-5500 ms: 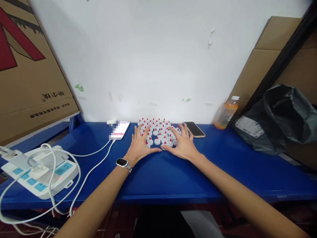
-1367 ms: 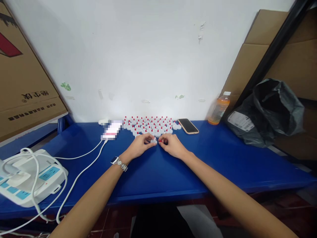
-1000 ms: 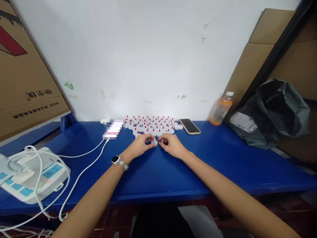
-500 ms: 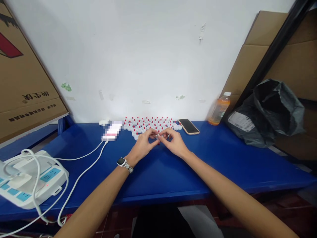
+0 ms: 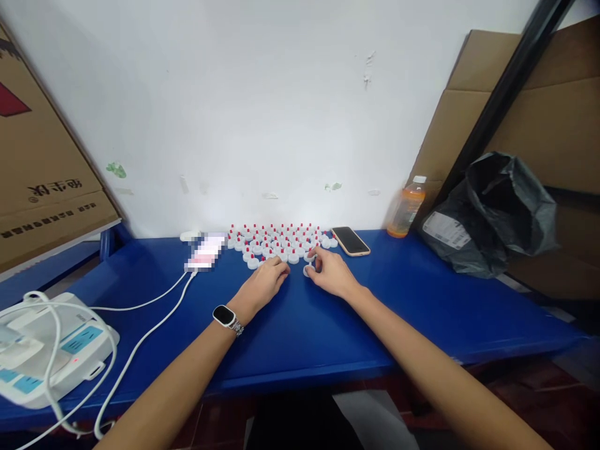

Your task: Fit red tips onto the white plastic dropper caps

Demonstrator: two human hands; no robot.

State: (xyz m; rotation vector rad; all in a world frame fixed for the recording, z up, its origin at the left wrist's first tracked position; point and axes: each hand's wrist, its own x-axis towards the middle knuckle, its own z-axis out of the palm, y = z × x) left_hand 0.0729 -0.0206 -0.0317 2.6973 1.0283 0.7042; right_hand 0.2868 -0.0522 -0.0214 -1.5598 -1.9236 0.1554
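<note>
Many white round caps with red tips [image 5: 266, 245] stand packed together on the blue table [image 5: 300, 337] against the wall. My right hand [image 5: 332, 273] is at their front right edge, with thumb and index finger closed round a white cap [image 5: 307, 270]; its top is partly hidden by the fingers. My left hand [image 5: 263, 284] rests at the front of the group, back upward and fingers bent together. Its fingertips are by the nearest caps, and whatever they pinch is hidden. A watch [image 5: 225, 315] is on the left wrist.
A dark-screened phone [image 5: 350, 240] lies right of the caps, a blurred, cabled phone [image 5: 206, 251] left. Further right stand an orange drink bottle [image 5: 407, 209] and a grey plastic bag [image 5: 487, 231]. A white power strip [image 5: 60, 347] with looped cables occupies the left.
My hands were joined at the fingertips over a small piece; they have since parted. The left moved left and down to the caps, while the right lowered with a white cap. The view shifted slightly.
</note>
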